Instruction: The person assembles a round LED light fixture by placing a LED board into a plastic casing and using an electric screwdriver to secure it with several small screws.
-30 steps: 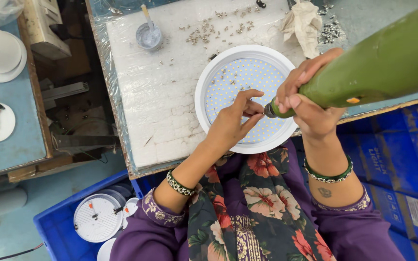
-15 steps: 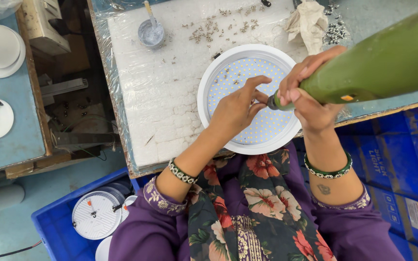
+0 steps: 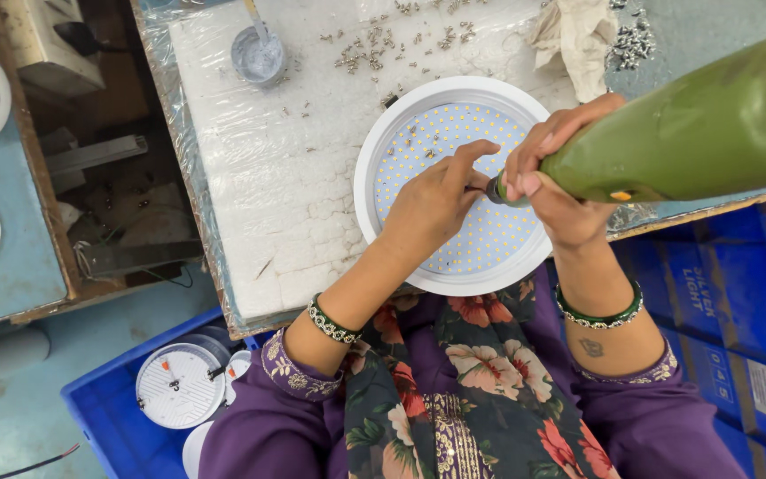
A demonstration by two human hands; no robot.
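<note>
A round white lamp housing [image 3: 401, 124] with a dotted LED panel lies on a white foam pad [image 3: 259, 177]. My right hand [image 3: 560, 186] grips a green powered screwdriver [image 3: 702, 133], its tip pointing left over the panel. My left hand [image 3: 436, 200] rests on the panel with its fingertips pinched at the driver's tip; what they hold is too small to see. Loose small screws [image 3: 383, 44] are scattered on the pad beyond the lamp.
A small grey cup [image 3: 259, 55] stands at the pad's far left. A crumpled cloth [image 3: 578, 35] and a pile of screws [image 3: 633, 40] lie at the back right. Blue crates [image 3: 738, 293] sit right; another crate [image 3: 99, 408] holds round lamp parts [image 3: 179, 386].
Both hands have shifted slightly, and my left fingertips have closed in on the driver's tip over the panel.
</note>
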